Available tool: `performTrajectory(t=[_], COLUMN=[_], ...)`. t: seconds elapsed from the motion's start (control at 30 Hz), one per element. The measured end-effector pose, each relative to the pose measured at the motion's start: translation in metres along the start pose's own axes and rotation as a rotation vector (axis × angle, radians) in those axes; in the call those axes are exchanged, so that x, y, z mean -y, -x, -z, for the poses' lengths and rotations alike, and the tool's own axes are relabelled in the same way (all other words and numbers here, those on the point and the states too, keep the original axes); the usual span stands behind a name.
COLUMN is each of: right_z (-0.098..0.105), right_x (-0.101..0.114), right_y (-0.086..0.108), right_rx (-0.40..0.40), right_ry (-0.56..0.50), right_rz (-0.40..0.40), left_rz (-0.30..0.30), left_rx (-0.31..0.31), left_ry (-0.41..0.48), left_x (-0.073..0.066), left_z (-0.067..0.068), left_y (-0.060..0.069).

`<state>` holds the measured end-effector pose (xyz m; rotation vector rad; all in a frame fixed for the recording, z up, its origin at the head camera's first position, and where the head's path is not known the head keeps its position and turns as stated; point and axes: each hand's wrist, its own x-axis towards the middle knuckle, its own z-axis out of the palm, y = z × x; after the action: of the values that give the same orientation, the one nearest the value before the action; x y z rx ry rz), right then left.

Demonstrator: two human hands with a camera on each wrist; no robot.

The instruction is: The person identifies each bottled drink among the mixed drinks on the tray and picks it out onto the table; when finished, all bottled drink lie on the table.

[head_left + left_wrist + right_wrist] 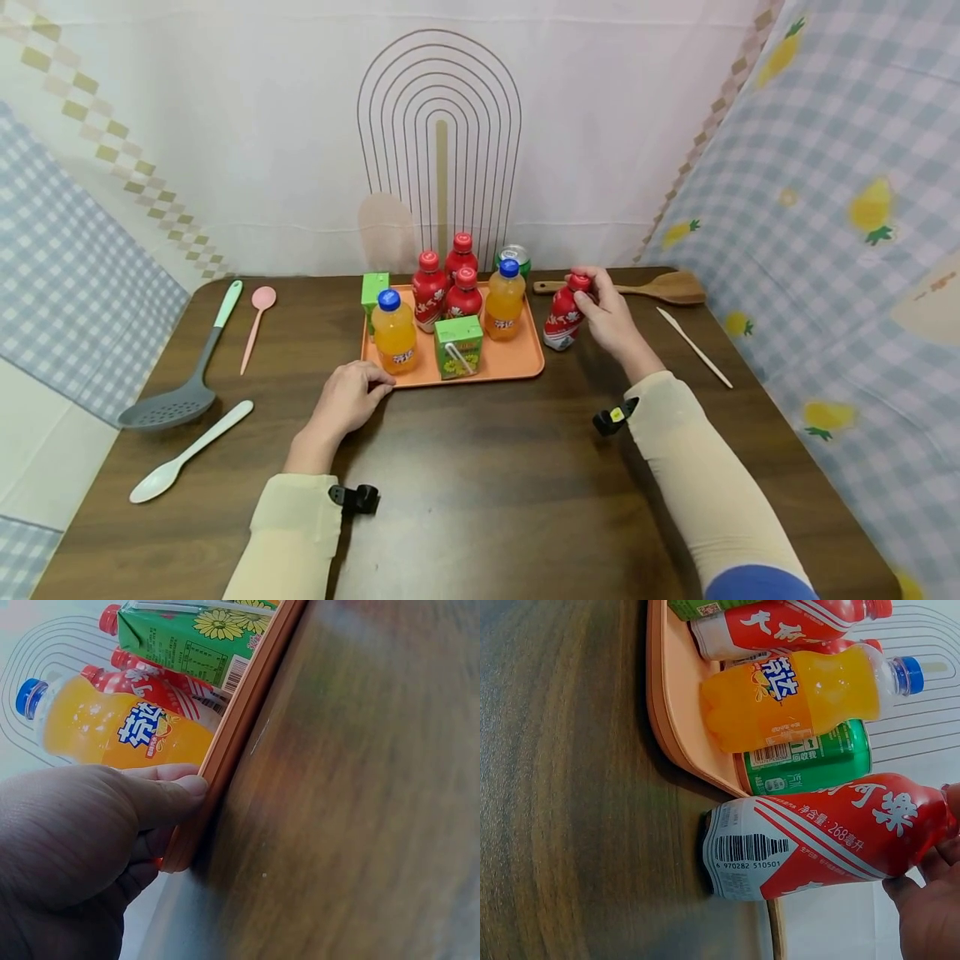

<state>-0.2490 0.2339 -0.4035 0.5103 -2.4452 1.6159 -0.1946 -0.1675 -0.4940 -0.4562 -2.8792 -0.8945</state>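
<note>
My right hand [609,318] pinches a red bottle [563,317] near its cap, just right of the orange tray [517,367]; in the right wrist view the bottle [817,836] stands beside the tray's corner. With thumb and fingers, my left hand [348,402] grips the tray's near left corner, also seen in the left wrist view at the tray rim [217,769]. The tray holds several red bottles [429,292], two orange drink bottles [395,337] [505,304], and two green juice boxes [459,346] [373,292]. A green can [514,255] is at the back right.
A wooden spatula [671,287] lies behind the held bottle, with a pale wooden knife [696,348] to its right. On the left are a grey slotted turner [180,400], a pink spoon [258,321] and a white spoon [187,454]. A patterned cloth [285,150] hangs behind the table.
</note>
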Motion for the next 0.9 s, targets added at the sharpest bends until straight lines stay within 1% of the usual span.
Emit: performTrajectory(t=[0.17,0.37,0.7,0.9], right_z=[-0.001,-0.001,-0.002,-0.001], right_x=[-0.003,-0.005,-0.001,-0.028], right_y=[0.001,0.0,-0.001,-0.006], right_rx=[0.0,-0.023,-0.017,-0.033], right_ry=[-0.024,-0.063,-0.047,-0.12], right_rz=[0.004,0.021,0.002,-0.041], left_rz=[0.002,-0.023,-0.015,-0.012], left_rx=[0.009,-0.011,0.01,-0.002], left_ry=[-0.004,0.003,-0.015,-0.005], left_x=[0.0,-0.001,-0.001,0.0], left_z=[0.0,0.0,0.002,0.001], left_y=[0.001,-0.001,-0.001,0.0])
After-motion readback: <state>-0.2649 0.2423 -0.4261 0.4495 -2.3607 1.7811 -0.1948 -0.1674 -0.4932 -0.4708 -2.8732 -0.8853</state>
